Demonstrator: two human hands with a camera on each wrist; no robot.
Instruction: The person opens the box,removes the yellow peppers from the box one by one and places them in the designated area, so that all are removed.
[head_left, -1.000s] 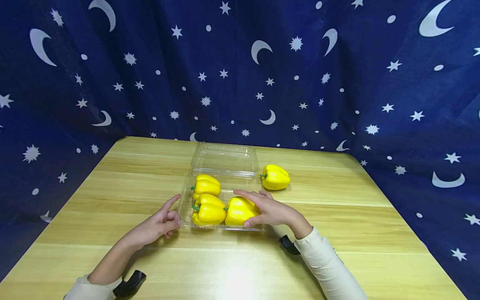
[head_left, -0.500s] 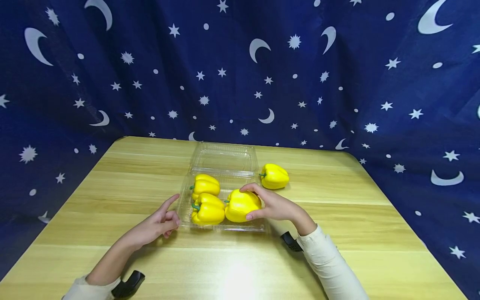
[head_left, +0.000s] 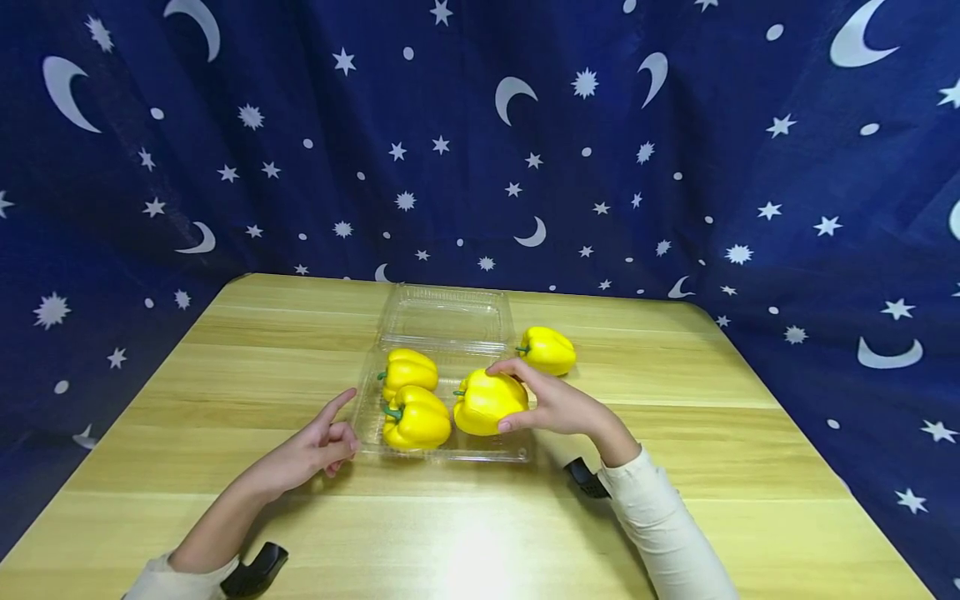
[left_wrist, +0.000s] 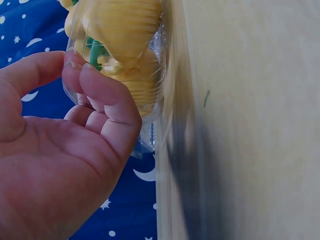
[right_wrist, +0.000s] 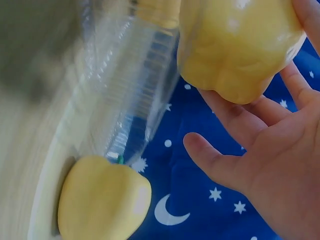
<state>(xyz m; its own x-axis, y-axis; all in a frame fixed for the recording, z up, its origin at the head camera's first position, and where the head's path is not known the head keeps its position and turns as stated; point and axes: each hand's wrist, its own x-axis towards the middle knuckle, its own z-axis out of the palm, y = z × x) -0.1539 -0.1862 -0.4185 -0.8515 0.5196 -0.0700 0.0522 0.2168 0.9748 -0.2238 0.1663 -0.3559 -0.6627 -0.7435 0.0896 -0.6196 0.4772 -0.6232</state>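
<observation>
My right hand grips a yellow bell pepper and holds it above the right half of a clear plastic clamshell container. The same pepper appears between fingers in the right wrist view. Two more yellow peppers, a rear one and a front one, lie in the container's left half, green stems to the left. My left hand is at its left front corner, index finger extended in the head view. In the left wrist view, that hand's bent fingertips pinch the container's edge.
Another yellow pepper lies on the wooden table, right of the container. The container's open lid lies flat behind it. A dark blue curtain with moons and stars hangs beyond the table.
My right hand has closed round the front right pepper, raised it and moved it slightly back and right, apart from its neighbour. The left hand stays at the container's corner.
</observation>
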